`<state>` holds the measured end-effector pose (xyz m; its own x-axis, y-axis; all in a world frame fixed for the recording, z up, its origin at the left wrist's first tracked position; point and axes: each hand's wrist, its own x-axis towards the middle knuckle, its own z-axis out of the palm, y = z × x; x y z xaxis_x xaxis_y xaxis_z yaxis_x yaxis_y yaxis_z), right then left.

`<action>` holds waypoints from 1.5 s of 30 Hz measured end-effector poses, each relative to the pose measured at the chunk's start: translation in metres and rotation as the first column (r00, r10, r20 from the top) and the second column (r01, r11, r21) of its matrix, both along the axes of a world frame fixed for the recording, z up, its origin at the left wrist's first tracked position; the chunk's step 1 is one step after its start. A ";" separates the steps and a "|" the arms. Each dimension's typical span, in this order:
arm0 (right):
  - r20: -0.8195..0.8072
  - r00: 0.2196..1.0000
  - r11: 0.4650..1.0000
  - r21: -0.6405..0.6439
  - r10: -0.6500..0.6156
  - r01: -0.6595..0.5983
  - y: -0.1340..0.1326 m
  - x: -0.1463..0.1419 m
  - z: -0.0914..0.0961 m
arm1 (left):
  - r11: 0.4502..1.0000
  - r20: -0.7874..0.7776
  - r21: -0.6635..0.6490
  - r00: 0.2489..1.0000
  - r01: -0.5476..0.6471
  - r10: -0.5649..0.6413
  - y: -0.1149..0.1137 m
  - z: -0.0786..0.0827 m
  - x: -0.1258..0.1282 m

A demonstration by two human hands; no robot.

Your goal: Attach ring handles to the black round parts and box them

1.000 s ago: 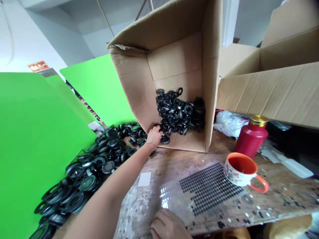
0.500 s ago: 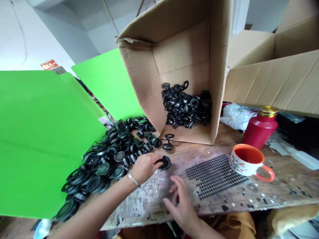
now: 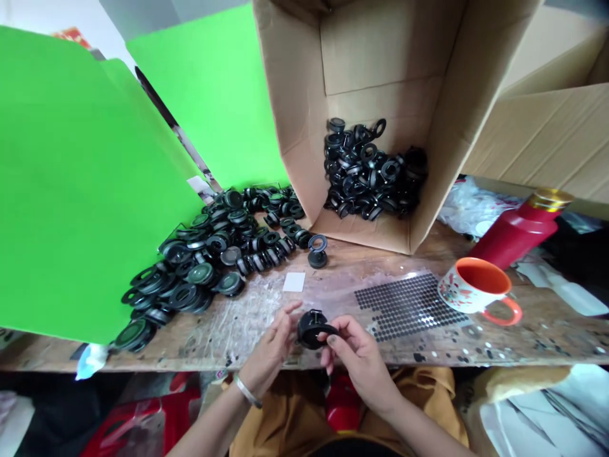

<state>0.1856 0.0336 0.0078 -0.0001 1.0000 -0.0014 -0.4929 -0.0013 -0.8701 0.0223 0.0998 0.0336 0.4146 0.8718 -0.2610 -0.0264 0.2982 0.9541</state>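
Both hands meet at the near edge of the wooden table (image 3: 523, 330) around one black round part (image 3: 311, 328). My left hand (image 3: 271, 349) pinches its left side; my right hand (image 3: 354, 349) grips its right side and rim. A heap of the same black round parts (image 3: 214, 254) lies on the table to the left. More black parts (image 3: 371, 171) fill the bottom of a tipped cardboard box (image 3: 295, 114). One lone part (image 3: 317, 251) stands in front of the box. A clear sheet of small black dots (image 3: 404, 301) lies just right of my hands.
Green boards (image 3: 80, 184) stand at the left and behind the heap. An orange mug (image 3: 476, 289) and a red bottle with a gold cap (image 3: 521, 228) sit at the right. Another cardboard box (image 3: 547, 133) is behind them. A small white card (image 3: 294, 282) lies mid-table.
My left hand drew back from the box mouth to the table's near edge with a black part. My right hand came up and took hold of it too. The view tilted down.
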 end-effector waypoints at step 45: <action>0.834 0.552 0.999 0.026 -0.005 -0.031 0.024 0.078 -0.018 | 0.976 0.171 -0.205 0.979 -0.074 0.111 -0.042 -0.029 0.024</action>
<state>0.2638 0.0578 -0.0102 -0.0302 0.9992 0.0254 0.4529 0.0363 -0.8908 0.0465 0.0583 0.0043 0.3905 0.8477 -0.3591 -0.2290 0.4672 0.8539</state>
